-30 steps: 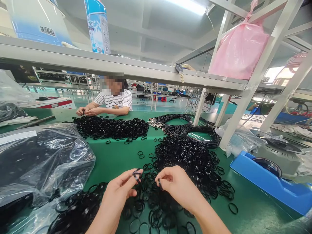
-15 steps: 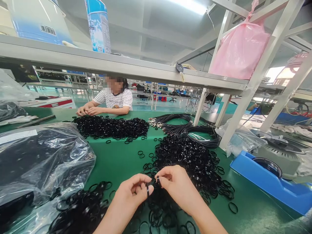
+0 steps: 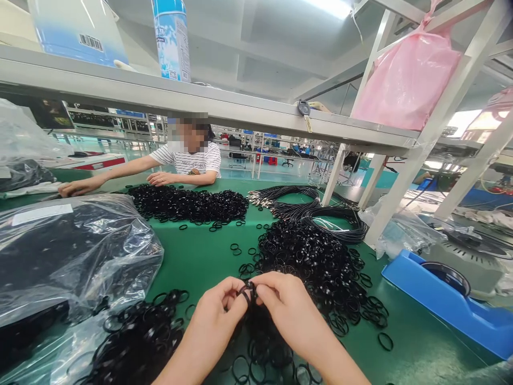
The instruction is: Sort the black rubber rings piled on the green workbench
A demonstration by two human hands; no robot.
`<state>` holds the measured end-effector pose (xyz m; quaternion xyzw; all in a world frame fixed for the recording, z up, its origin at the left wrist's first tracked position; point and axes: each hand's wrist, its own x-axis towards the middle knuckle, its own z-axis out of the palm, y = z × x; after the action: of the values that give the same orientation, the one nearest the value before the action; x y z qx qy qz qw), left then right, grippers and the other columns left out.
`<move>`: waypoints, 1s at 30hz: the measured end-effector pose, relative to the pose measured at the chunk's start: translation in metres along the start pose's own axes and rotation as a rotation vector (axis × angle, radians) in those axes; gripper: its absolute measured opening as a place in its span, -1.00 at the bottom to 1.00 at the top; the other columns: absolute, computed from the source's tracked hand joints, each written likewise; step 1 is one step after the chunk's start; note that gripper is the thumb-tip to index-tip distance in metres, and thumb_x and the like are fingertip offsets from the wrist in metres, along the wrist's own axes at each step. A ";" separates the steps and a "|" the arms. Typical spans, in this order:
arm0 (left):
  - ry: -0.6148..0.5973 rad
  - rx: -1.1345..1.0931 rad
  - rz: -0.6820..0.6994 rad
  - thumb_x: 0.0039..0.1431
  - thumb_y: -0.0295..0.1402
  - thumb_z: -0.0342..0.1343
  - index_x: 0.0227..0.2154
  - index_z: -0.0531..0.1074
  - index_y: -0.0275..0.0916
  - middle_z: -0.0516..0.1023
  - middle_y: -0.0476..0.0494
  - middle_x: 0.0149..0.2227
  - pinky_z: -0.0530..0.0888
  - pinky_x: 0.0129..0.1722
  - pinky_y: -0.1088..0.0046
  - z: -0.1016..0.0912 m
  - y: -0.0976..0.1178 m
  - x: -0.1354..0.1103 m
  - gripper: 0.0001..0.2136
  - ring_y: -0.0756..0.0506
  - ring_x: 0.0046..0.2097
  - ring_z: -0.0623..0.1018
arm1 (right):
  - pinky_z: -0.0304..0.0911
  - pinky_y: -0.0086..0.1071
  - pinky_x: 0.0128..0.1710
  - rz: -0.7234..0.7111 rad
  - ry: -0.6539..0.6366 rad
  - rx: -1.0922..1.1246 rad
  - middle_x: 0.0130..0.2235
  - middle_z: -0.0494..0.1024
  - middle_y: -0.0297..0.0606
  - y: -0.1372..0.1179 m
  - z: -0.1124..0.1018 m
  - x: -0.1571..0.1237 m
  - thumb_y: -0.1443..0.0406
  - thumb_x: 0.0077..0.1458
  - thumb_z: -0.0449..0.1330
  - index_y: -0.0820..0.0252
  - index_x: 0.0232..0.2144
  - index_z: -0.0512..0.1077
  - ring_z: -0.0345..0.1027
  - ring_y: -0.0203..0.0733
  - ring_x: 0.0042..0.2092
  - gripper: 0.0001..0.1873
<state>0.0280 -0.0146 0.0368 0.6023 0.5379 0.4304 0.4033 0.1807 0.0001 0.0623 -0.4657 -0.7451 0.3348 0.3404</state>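
Note:
My left hand (image 3: 216, 310) and my right hand (image 3: 286, 302) meet above the green table at the lower middle. Between my left thumb and fingers a small black ring (image 3: 245, 293) is pinched. My right fingertips close on a black ring too, pressed against the one in my left; where one ends and the other begins is hard to make out. Just beyond my right hand spreads a large heap of black rings (image 3: 308, 262). Another heap of rings (image 3: 138, 337) lies left of my left forearm, and more loose rings lie beneath my wrists.
A clear plastic bag (image 3: 92, 240) of dark items lies left. Opposite, a person in a striped shirt (image 3: 196, 160) sits behind a third ring heap (image 3: 188, 206). Coiled black cables (image 3: 336, 224), a blue tape dispenser (image 3: 449, 305) and shelf posts stand right; a shelf (image 3: 224, 104) crosses above.
My two hands have come together, bringing the rings into contact. The person opposite has stretched one arm out toward the left side of the table. The view has shifted slightly.

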 end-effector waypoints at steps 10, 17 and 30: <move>-0.051 -0.021 -0.066 0.19 -0.14 -0.09 -0.48 0.25 -0.19 0.12 0.15 -0.59 0.07 -0.53 0.53 -0.002 0.005 -0.001 -0.75 0.01 -0.51 0.14 | 0.19 -0.48 -0.41 0.072 0.047 0.109 -0.45 0.51 -0.37 0.004 -0.004 0.006 0.44 -0.03 0.07 0.17 -0.40 0.50 0.32 -0.31 -0.41 -0.78; 0.038 0.031 -0.108 0.17 -0.16 -0.12 -0.51 0.22 -0.17 0.25 0.10 -0.60 0.19 -0.46 0.50 -0.012 -0.005 0.008 -0.76 -0.04 -0.48 0.27 | 0.18 -0.42 -0.30 0.024 0.116 -0.196 -0.35 0.49 -0.32 0.021 -0.014 0.008 0.49 0.02 -0.02 0.13 -0.31 0.46 0.34 -0.24 -0.30 -0.70; -0.196 0.407 0.005 0.01 -0.44 -0.04 -0.53 0.36 -0.15 0.36 -0.09 -0.01 0.17 0.08 0.22 -0.010 -0.003 -0.006 -0.88 -0.21 0.11 0.28 | 0.00 -0.41 -0.44 0.056 -0.223 -0.735 -0.35 0.49 -0.23 0.023 -0.005 0.007 0.50 -0.16 0.19 0.14 -0.54 0.53 0.37 -0.15 -0.27 -0.81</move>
<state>0.0173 -0.0203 0.0365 0.7116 0.5702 0.2535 0.3228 0.1935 0.0150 0.0479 -0.5375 -0.8349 0.1029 0.0585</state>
